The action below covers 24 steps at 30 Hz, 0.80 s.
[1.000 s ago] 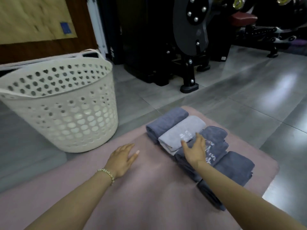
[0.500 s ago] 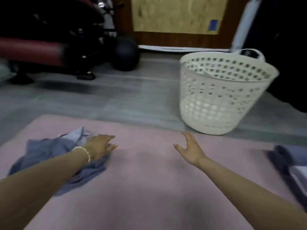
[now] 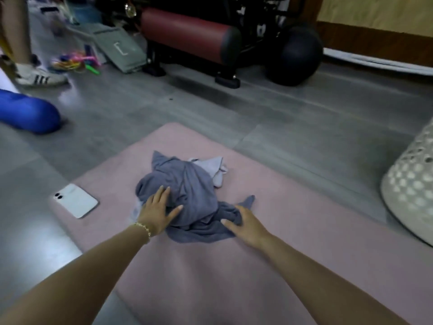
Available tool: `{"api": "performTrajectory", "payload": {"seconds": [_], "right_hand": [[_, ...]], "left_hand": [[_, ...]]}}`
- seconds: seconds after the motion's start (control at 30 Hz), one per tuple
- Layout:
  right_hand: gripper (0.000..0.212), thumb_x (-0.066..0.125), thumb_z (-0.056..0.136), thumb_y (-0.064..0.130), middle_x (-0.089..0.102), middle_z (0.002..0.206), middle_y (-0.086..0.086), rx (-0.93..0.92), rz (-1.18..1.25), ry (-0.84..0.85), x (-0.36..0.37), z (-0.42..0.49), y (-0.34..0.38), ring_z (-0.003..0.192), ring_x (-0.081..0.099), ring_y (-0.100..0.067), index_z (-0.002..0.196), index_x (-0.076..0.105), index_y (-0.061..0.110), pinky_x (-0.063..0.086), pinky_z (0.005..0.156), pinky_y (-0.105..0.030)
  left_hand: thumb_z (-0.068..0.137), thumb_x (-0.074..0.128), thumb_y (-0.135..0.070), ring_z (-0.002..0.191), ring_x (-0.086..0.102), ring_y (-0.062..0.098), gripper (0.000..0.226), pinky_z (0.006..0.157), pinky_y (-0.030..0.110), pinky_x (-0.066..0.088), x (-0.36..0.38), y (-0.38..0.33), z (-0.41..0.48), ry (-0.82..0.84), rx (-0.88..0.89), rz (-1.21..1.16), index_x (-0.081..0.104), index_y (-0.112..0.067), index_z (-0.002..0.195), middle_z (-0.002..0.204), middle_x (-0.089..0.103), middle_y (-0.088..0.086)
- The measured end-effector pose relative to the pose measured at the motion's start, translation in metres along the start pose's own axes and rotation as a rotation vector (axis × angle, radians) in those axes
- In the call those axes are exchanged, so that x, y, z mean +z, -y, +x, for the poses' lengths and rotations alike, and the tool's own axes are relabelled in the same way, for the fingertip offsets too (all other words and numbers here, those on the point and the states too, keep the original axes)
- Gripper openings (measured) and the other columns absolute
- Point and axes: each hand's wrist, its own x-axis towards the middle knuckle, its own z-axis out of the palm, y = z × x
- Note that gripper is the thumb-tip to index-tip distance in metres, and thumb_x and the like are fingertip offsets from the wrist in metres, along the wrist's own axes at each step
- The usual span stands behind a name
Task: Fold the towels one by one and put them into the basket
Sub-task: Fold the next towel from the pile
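Right now the crumpled grey towel point(image 3: 187, 184) lies on the pink mat point(image 3: 304, 207), left hand point(image 3: 155, 211) flat on top, right hand point(image 3: 246, 225) touching its near edge, neither grip closed, basket point(image 3: 412, 184) well apart.

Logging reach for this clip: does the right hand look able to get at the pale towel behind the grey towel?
Probably yes. The right hand rests open on the grey towel; the pale towel pokes out just beyond, partly tucked under it, nothing else between.
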Motion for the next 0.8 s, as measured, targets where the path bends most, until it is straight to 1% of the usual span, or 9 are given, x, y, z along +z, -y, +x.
{"api": "performTrajectory", "payload": {"seconds": [0.03,0.1,0.2,0.33,0.43,0.53,0.63,0.7,0.8], "right_hand": [[0.082,0.057,0.071,0.074,0.047,0.135,0.006,-0.015,0.015,0.014,0.01,0.007,0.005,0.125,0.046,-0.011,0.135,0.043,0.024,0.039,0.104,-0.029],[0.066,0.061,0.083,0.054,0.043,0.131,0.01,0.007,0.069,0.018,0.023,0.013,0.029,0.125,0.041,-0.009,0.137,0.039,0.022,0.035,0.103,-0.025],[0.049,0.062,0.088,0.04,0.052,0.126,0.004,0.056,0.197,-0.037,0.04,0.038,0.042,0.122,0.05,-0.018,0.128,0.043,0.019,0.041,0.096,-0.023],[0.075,0.059,0.089,0.044,0.041,0.139,-0.001,0.197,0.432,-0.073,0.051,0.061,0.057,0.132,0.041,-0.024,0.147,0.025,0.011,0.035,0.102,-0.024],[0.055,0.06,0.089,0.043,0.062,0.121,-0.008,0.255,0.562,-0.085,0.053,0.069,0.062,0.105,0.061,-0.023,0.128,0.054,0.005,0.051,0.09,-0.03],[0.037,0.06,0.091,0.037,0.068,0.1,-0.003,0.228,0.682,-0.098,0.051,0.071,0.062,0.083,0.063,-0.012,0.115,0.063,0.009,0.052,0.065,-0.017],[0.027,0.059,0.09,0.042,0.068,0.1,0.001,0.202,0.799,-0.151,0.036,0.065,0.06,0.086,0.063,-0.013,0.106,0.061,0.021,0.051,0.064,-0.017],[0.037,0.061,0.087,0.046,0.068,0.106,-0.003,0.206,0.84,-0.181,0.02,0.058,0.053,0.094,0.065,-0.019,0.112,0.06,0.018,0.054,0.077,-0.027],[0.044,0.062,0.086,0.045,0.068,0.111,-0.008,0.221,0.79,-0.289,-0.017,0.039,0.03,0.101,0.065,-0.025,0.116,0.061,0.013,0.051,0.094,-0.042]], "left_hand": [[0.09,0.046,-0.055,0.145,0.014,0.026,0.079,0.118,0.038,0.013,0.0,0.005,0.007,-0.011,-0.027,-0.008,0.012,-0.02,0.151,0.159,0.006,0.003],[0.09,0.046,-0.056,0.146,0.008,0.025,0.082,0.119,0.036,0.009,-0.002,0.011,0.018,-0.013,-0.066,-0.057,0.009,-0.017,0.152,0.159,0.004,0.006],[0.089,0.049,-0.055,0.147,0.002,0.023,0.087,0.119,0.036,0.006,-0.005,0.019,0.031,-0.01,-0.136,-0.208,0.004,-0.015,0.152,0.159,0.002,0.006],[0.077,0.057,-0.066,0.141,0.023,0.033,0.101,0.117,0.042,0.02,-0.005,0.038,0.046,-0.039,-0.351,-0.532,0.006,-0.02,0.151,0.155,0.022,0.013],[0.082,0.058,-0.059,0.13,0.039,0.04,0.084,0.112,0.042,0.03,-0.005,0.045,0.048,-0.027,-0.444,-0.595,0.024,-0.016,0.145,0.142,0.042,0.017],[0.085,0.051,-0.061,0.122,0.045,0.039,0.066,0.11,0.042,0.032,-0.007,0.05,0.048,0.03,-0.463,-0.449,0.048,-0.013,0.132,0.13,0.055,0.015],[0.087,0.055,-0.053,0.105,0.055,0.04,0.052,0.098,0.043,0.043,-0.008,0.042,0.046,-0.101,-0.396,-0.374,0.066,-0.006,0.105,0.107,0.066,0.019],[0.089,0.058,-0.042,0.089,0.06,0.036,0.046,0.085,0.041,0.048,-0.009,0.022,0.04,-0.28,-0.243,-0.474,0.064,0.003,0.085,0.088,0.067,0.02],[0.093,0.054,-0.036,0.086,0.061,0.008,0.034,0.081,0.023,0.049,-0.017,-0.032,0.032,-0.31,-0.047,-0.764,0.062,-0.002,0.096,0.093,0.067,0.006]]}}
